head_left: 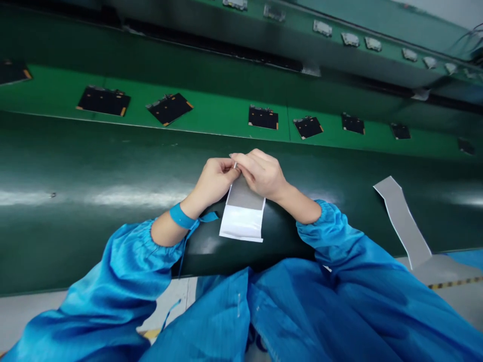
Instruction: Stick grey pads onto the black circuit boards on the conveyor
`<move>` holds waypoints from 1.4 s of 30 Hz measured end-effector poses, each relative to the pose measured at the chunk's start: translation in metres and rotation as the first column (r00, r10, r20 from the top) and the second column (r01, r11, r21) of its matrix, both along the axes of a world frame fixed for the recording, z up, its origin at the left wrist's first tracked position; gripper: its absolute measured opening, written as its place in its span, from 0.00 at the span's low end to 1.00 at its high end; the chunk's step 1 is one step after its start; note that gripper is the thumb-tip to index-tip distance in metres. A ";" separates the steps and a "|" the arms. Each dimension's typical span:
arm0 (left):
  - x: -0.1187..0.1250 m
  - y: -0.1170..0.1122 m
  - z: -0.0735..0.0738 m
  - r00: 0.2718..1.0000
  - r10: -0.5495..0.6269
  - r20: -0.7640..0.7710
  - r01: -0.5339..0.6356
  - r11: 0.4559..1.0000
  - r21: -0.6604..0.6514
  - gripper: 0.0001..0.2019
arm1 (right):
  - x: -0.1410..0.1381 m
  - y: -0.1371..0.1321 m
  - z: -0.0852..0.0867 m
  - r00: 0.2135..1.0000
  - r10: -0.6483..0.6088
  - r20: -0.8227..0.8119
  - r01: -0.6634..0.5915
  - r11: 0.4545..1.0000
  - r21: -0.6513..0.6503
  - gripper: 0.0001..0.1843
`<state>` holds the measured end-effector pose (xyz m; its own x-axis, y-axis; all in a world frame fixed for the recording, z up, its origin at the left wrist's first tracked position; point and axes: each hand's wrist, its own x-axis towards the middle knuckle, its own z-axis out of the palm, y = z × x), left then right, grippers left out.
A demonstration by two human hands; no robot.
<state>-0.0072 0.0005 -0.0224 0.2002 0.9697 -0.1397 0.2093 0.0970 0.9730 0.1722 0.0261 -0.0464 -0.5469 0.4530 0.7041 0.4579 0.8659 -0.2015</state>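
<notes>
My left hand [218,180] and my right hand [263,172] meet over the dark green bench, fingertips nearly touching. Both pinch a small pale strip [235,165] at the far end of a grey and white sheet [246,221]. The sheet looks like adhesive pads on backing paper: its far part is grey, its near part glossy white with a slightly raised edge. What exactly sits between the fingertips is mostly hidden. A blue wrist strap [182,216] circles my left wrist.
A longer grey strip with white edges [403,221] lies at the right, overhanging the bench's front edge. Beyond my hands, a bright green belt [222,113] carries several black panels with small boards [263,117]. Higher up, a shelf [302,42] holds several small pale parts [322,28].
</notes>
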 end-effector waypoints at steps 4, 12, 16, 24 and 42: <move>-0.001 0.003 -0.002 1.000 -0.020 -0.013 0.021 1.000 0.008 0.13 | 0.000 0.000 -0.001 0.982 -0.011 -0.188 -0.051 0.947 -0.319 0.17; 0.006 -0.008 -0.005 0.975 -0.077 -0.208 0.155 0.908 0.388 0.13 | -0.023 0.053 0.017 0.964 -0.008 -0.266 -0.146 0.820 -0.554 0.20; 0.005 -0.010 -0.007 0.950 -0.118 -0.289 0.257 0.822 0.508 0.11 | -0.074 0.104 0.034 0.977 0.207 -0.047 -0.200 0.825 -0.528 0.23; 0.001 -0.008 -0.010 0.900 -0.053 -0.433 0.300 0.795 0.528 0.11 | -0.123 0.159 0.032 0.747 0.508 0.428 -0.295 0.831 -0.472 0.26; 0.003 -0.011 -0.008 0.858 -0.068 -0.509 0.356 0.793 0.495 0.09 | -0.112 0.168 0.021 0.914 0.303 0.270 -0.098 0.810 -0.578 0.28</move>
